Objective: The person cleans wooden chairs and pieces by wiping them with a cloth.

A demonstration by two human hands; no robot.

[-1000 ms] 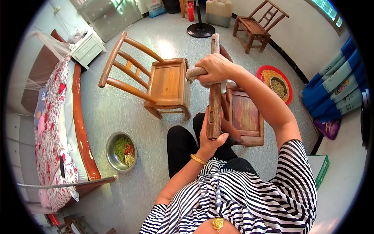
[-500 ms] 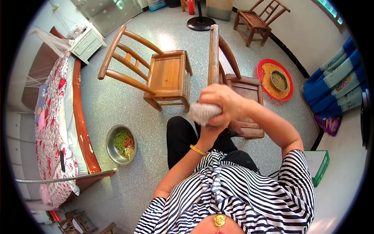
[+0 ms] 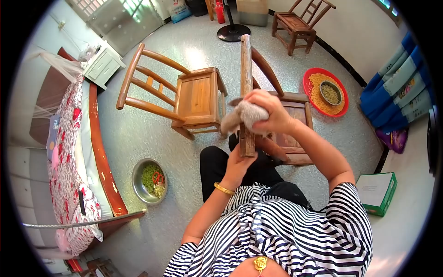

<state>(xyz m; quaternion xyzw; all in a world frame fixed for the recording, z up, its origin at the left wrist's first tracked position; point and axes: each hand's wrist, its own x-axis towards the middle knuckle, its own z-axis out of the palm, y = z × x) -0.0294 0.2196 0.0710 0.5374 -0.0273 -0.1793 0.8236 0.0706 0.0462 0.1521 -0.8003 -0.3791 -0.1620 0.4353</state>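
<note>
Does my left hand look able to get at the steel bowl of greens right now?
Probably, with a lean, if the left hand lets go of the worn wooden rail; past the knee, only bare floor shows before the steel bowl.

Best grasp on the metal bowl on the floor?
I'd take the metal bowl by opposite sides of its rim, both hands coming down from above, on the open floor side away from the bed frame. It sits upright, and its round rim stands clear around the greens and the red-handled item inside.
</note>
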